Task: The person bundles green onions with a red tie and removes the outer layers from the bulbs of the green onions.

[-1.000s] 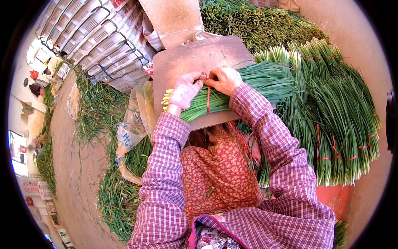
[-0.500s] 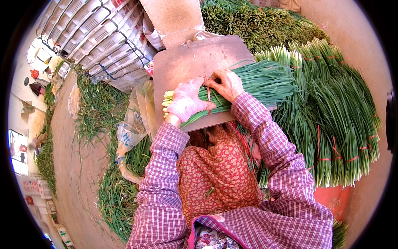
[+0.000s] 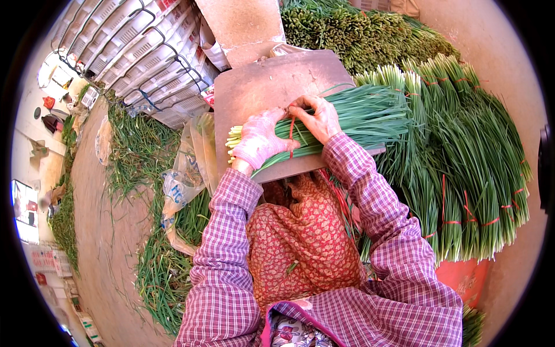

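Note:
A bunch of garlic chives point(image 3: 367, 115) lies across a brown board point(image 3: 260, 84) over my lap, pale stem ends to the left and green leaves to the right. My left hand point(image 3: 260, 139), covered in a pinkish wrap, is closed round the bunch near its pale ends. Next to its thumb, a thin red tie point(image 3: 291, 130) runs over the stems. My right hand point(image 3: 319, 120) lies over the bunch, thumb and fingers pinched together by the upper end of the tie. Its fingertips almost meet those of my left hand, and what lies between them is partly hidden.
Tied chive bundles point(image 3: 462, 173) are piled at the right, above a red container point(image 3: 465, 277). More bundles point(image 3: 364, 40) lie at the back. Loose green leaves point(image 3: 141, 150) and a clear plastic bag point(image 3: 188, 173) lie at the left, below white crates point(image 3: 139, 52) behind metal bars.
My right hand has turned slightly and its fingers have shifted at the tie's upper end. My left hand stays on the bunch, which has hardly moved.

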Demonstrator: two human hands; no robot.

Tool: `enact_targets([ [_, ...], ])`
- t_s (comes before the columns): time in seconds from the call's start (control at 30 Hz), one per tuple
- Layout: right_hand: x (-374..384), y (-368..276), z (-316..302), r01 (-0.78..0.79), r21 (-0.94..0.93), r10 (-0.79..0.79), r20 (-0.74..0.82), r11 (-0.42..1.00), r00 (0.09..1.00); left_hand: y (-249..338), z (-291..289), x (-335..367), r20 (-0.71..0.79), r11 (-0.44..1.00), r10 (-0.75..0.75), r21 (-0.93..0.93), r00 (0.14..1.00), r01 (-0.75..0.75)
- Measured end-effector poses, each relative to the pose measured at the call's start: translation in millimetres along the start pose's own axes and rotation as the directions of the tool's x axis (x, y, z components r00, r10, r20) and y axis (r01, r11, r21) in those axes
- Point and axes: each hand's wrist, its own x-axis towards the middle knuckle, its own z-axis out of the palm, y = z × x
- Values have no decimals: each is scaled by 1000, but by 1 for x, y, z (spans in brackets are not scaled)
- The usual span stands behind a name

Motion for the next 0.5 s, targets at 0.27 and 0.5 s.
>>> enact_targets([
  [0.27,2,-3,5,-63,465,81,-19,883,997,-7,-17,-8,-5,959,203,203,979,-197],
  [0.5,24,-36,0,89,696,73,-200,713,977,7,-54,1,244,990,-56,-111,968,85],
])
